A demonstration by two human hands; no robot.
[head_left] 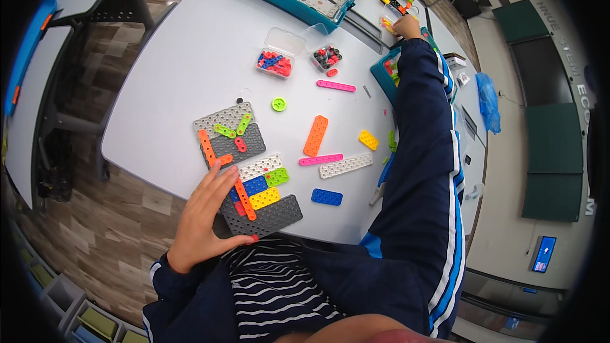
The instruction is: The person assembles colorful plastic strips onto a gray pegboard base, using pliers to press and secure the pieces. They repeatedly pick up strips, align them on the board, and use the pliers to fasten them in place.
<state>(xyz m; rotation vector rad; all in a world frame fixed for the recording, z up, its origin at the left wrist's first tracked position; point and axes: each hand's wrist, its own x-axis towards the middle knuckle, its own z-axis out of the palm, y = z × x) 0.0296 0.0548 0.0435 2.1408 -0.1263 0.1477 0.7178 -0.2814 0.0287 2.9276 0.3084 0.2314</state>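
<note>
White round table (190,57) over wood floor. Head view: left hand (206,216) flat and open, fingers spread, resting on near-left edge of toy plate build (251,165), grey plates with orange, green, blue, yellow pieces on top. Build lies just right of palm. Right hand (406,27) reaches far across to blue tray (384,75); cannot tell its grip. Loose orange plate (316,135) near middle.

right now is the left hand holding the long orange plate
No, the left hand rests on the grey assembly; the orange plate lies apart on the table.
</note>
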